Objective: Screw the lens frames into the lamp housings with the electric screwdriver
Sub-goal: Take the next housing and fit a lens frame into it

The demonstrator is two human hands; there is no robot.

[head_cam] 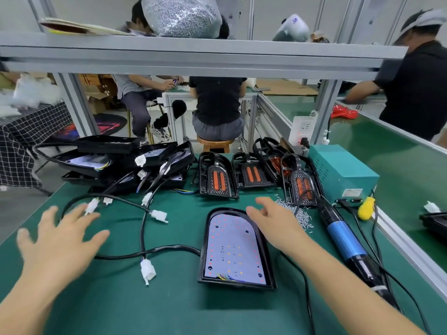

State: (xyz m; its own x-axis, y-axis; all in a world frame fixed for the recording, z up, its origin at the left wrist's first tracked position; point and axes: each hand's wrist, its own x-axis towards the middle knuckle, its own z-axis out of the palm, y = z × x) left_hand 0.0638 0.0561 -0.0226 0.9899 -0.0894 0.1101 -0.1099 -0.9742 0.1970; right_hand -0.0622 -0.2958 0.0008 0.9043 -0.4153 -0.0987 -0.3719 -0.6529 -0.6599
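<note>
A black lamp housing (235, 247) with a white LED board lies open-side up on the green mat in front of me. My right hand (273, 221) hovers over its upper right corner, fingers spread, holding nothing. My left hand (60, 238) is open and blurred above the mat at the left, near the black cables. Three lens frames (219, 177) with orange inserts stand in a row behind the housing. The blue and black electric screwdriver (343, 235) lies on the mat to the right. Loose screws (298, 213) are scattered between it and my right hand.
A stack of black housings (125, 160) with cables and white connectors (148, 270) fills the back left. A teal power supply box (341, 172) stands at the right by a yellow object (366, 209). An aluminium shelf (193, 56) spans overhead. Other people work beyond the bench.
</note>
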